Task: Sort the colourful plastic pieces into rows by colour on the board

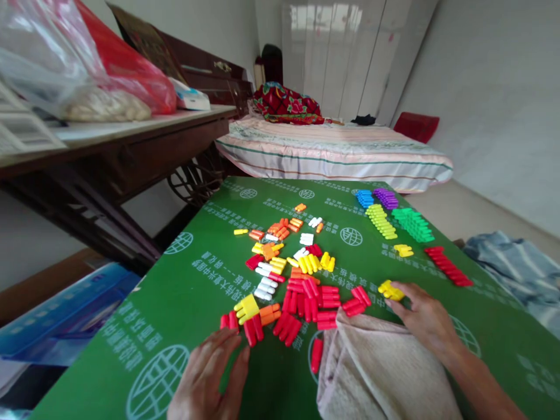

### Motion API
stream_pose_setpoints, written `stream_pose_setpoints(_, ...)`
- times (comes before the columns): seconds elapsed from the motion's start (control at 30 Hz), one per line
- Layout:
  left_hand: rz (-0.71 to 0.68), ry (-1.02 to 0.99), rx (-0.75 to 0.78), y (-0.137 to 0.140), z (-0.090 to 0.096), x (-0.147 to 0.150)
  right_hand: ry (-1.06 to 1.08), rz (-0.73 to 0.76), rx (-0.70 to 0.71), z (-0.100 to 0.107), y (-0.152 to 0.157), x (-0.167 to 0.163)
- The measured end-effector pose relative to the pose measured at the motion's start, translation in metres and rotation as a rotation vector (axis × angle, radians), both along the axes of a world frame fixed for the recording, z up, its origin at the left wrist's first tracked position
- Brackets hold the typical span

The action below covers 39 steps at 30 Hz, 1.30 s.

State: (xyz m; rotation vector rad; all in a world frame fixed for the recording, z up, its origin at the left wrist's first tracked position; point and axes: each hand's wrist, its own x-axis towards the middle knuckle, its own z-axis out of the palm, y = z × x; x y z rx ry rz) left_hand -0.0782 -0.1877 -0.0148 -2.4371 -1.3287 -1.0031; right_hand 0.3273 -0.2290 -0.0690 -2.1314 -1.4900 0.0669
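My right hand (426, 321) pinches a small yellow toy block (391, 290) made of finger-like prongs, just above or on the green board (184, 309). Loose and lying flat near the front edge, my left hand (212, 373) has its fingers apart, fingertips beside a red block (230, 321). Close to them lie a yellow block (247, 308) and an orange block (269, 314). A loose pile of red blocks (306, 297) spreads over the middle, with white blocks (265, 288) and yellow blocks (310, 263) behind. Another yellow block (403, 250) rests beyond my right hand.
Grouped rows stand at the right: red (447, 266), green (412, 224), lime (380, 221), blue (364, 198) and purple (385, 198). A beige cloth bag (380, 367) covers the front middle. Left is a wooden table (131, 137) with bags; a bed (332, 151) lies behind.
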Motion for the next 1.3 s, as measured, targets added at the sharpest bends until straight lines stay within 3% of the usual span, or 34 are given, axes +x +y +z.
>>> stream_pose_setpoints(0.13, -0.093, 0.074, -0.101, 0.057, 0.023, 0.043, -0.014, 0.0, -0.023, -0.006, -0.002, -0.005)
stream_pose_setpoints(0.2, -0.084, 0.249, -0.279, 0.085, 0.027, 0.07, -0.029, 0.008, -0.017, -0.005, -0.001, -0.008)
stream_pose_setpoints(0.33, -0.097, 0.404, -0.392, 0.123, 0.029, 0.112, -0.041, 0.003, -0.011, -0.003, -0.001, -0.012)
stream_pose_setpoints(0.53, -0.025, 0.612, -0.572, 0.155, 0.025, 0.129, -0.003, 0.003, 0.008, -0.005, -0.006, -0.011)
stream_pose_setpoints(0.67, -0.054, 0.688, -0.67, 0.172, 0.029, 0.13, 0.02, 0.0, 0.027, -0.005, -0.006, -0.012)
stream_pose_setpoints(0.83, -0.073, 0.687, -0.707, 0.174, 0.035, 0.13, 0.031, 0.016, 0.058, -0.007, -0.004, -0.012)
stream_pose_setpoints(1.07, -0.029, 0.43, -0.718, 0.156, 0.051, 0.12, 0.121, -0.036, 0.209, 0.01, -0.007, -0.024)
stream_pose_setpoints(1.3, -0.392, 0.145, -0.862, 0.102, 0.045, 0.154, 0.346, 0.215, 0.301, 0.047, 0.008, -0.071)
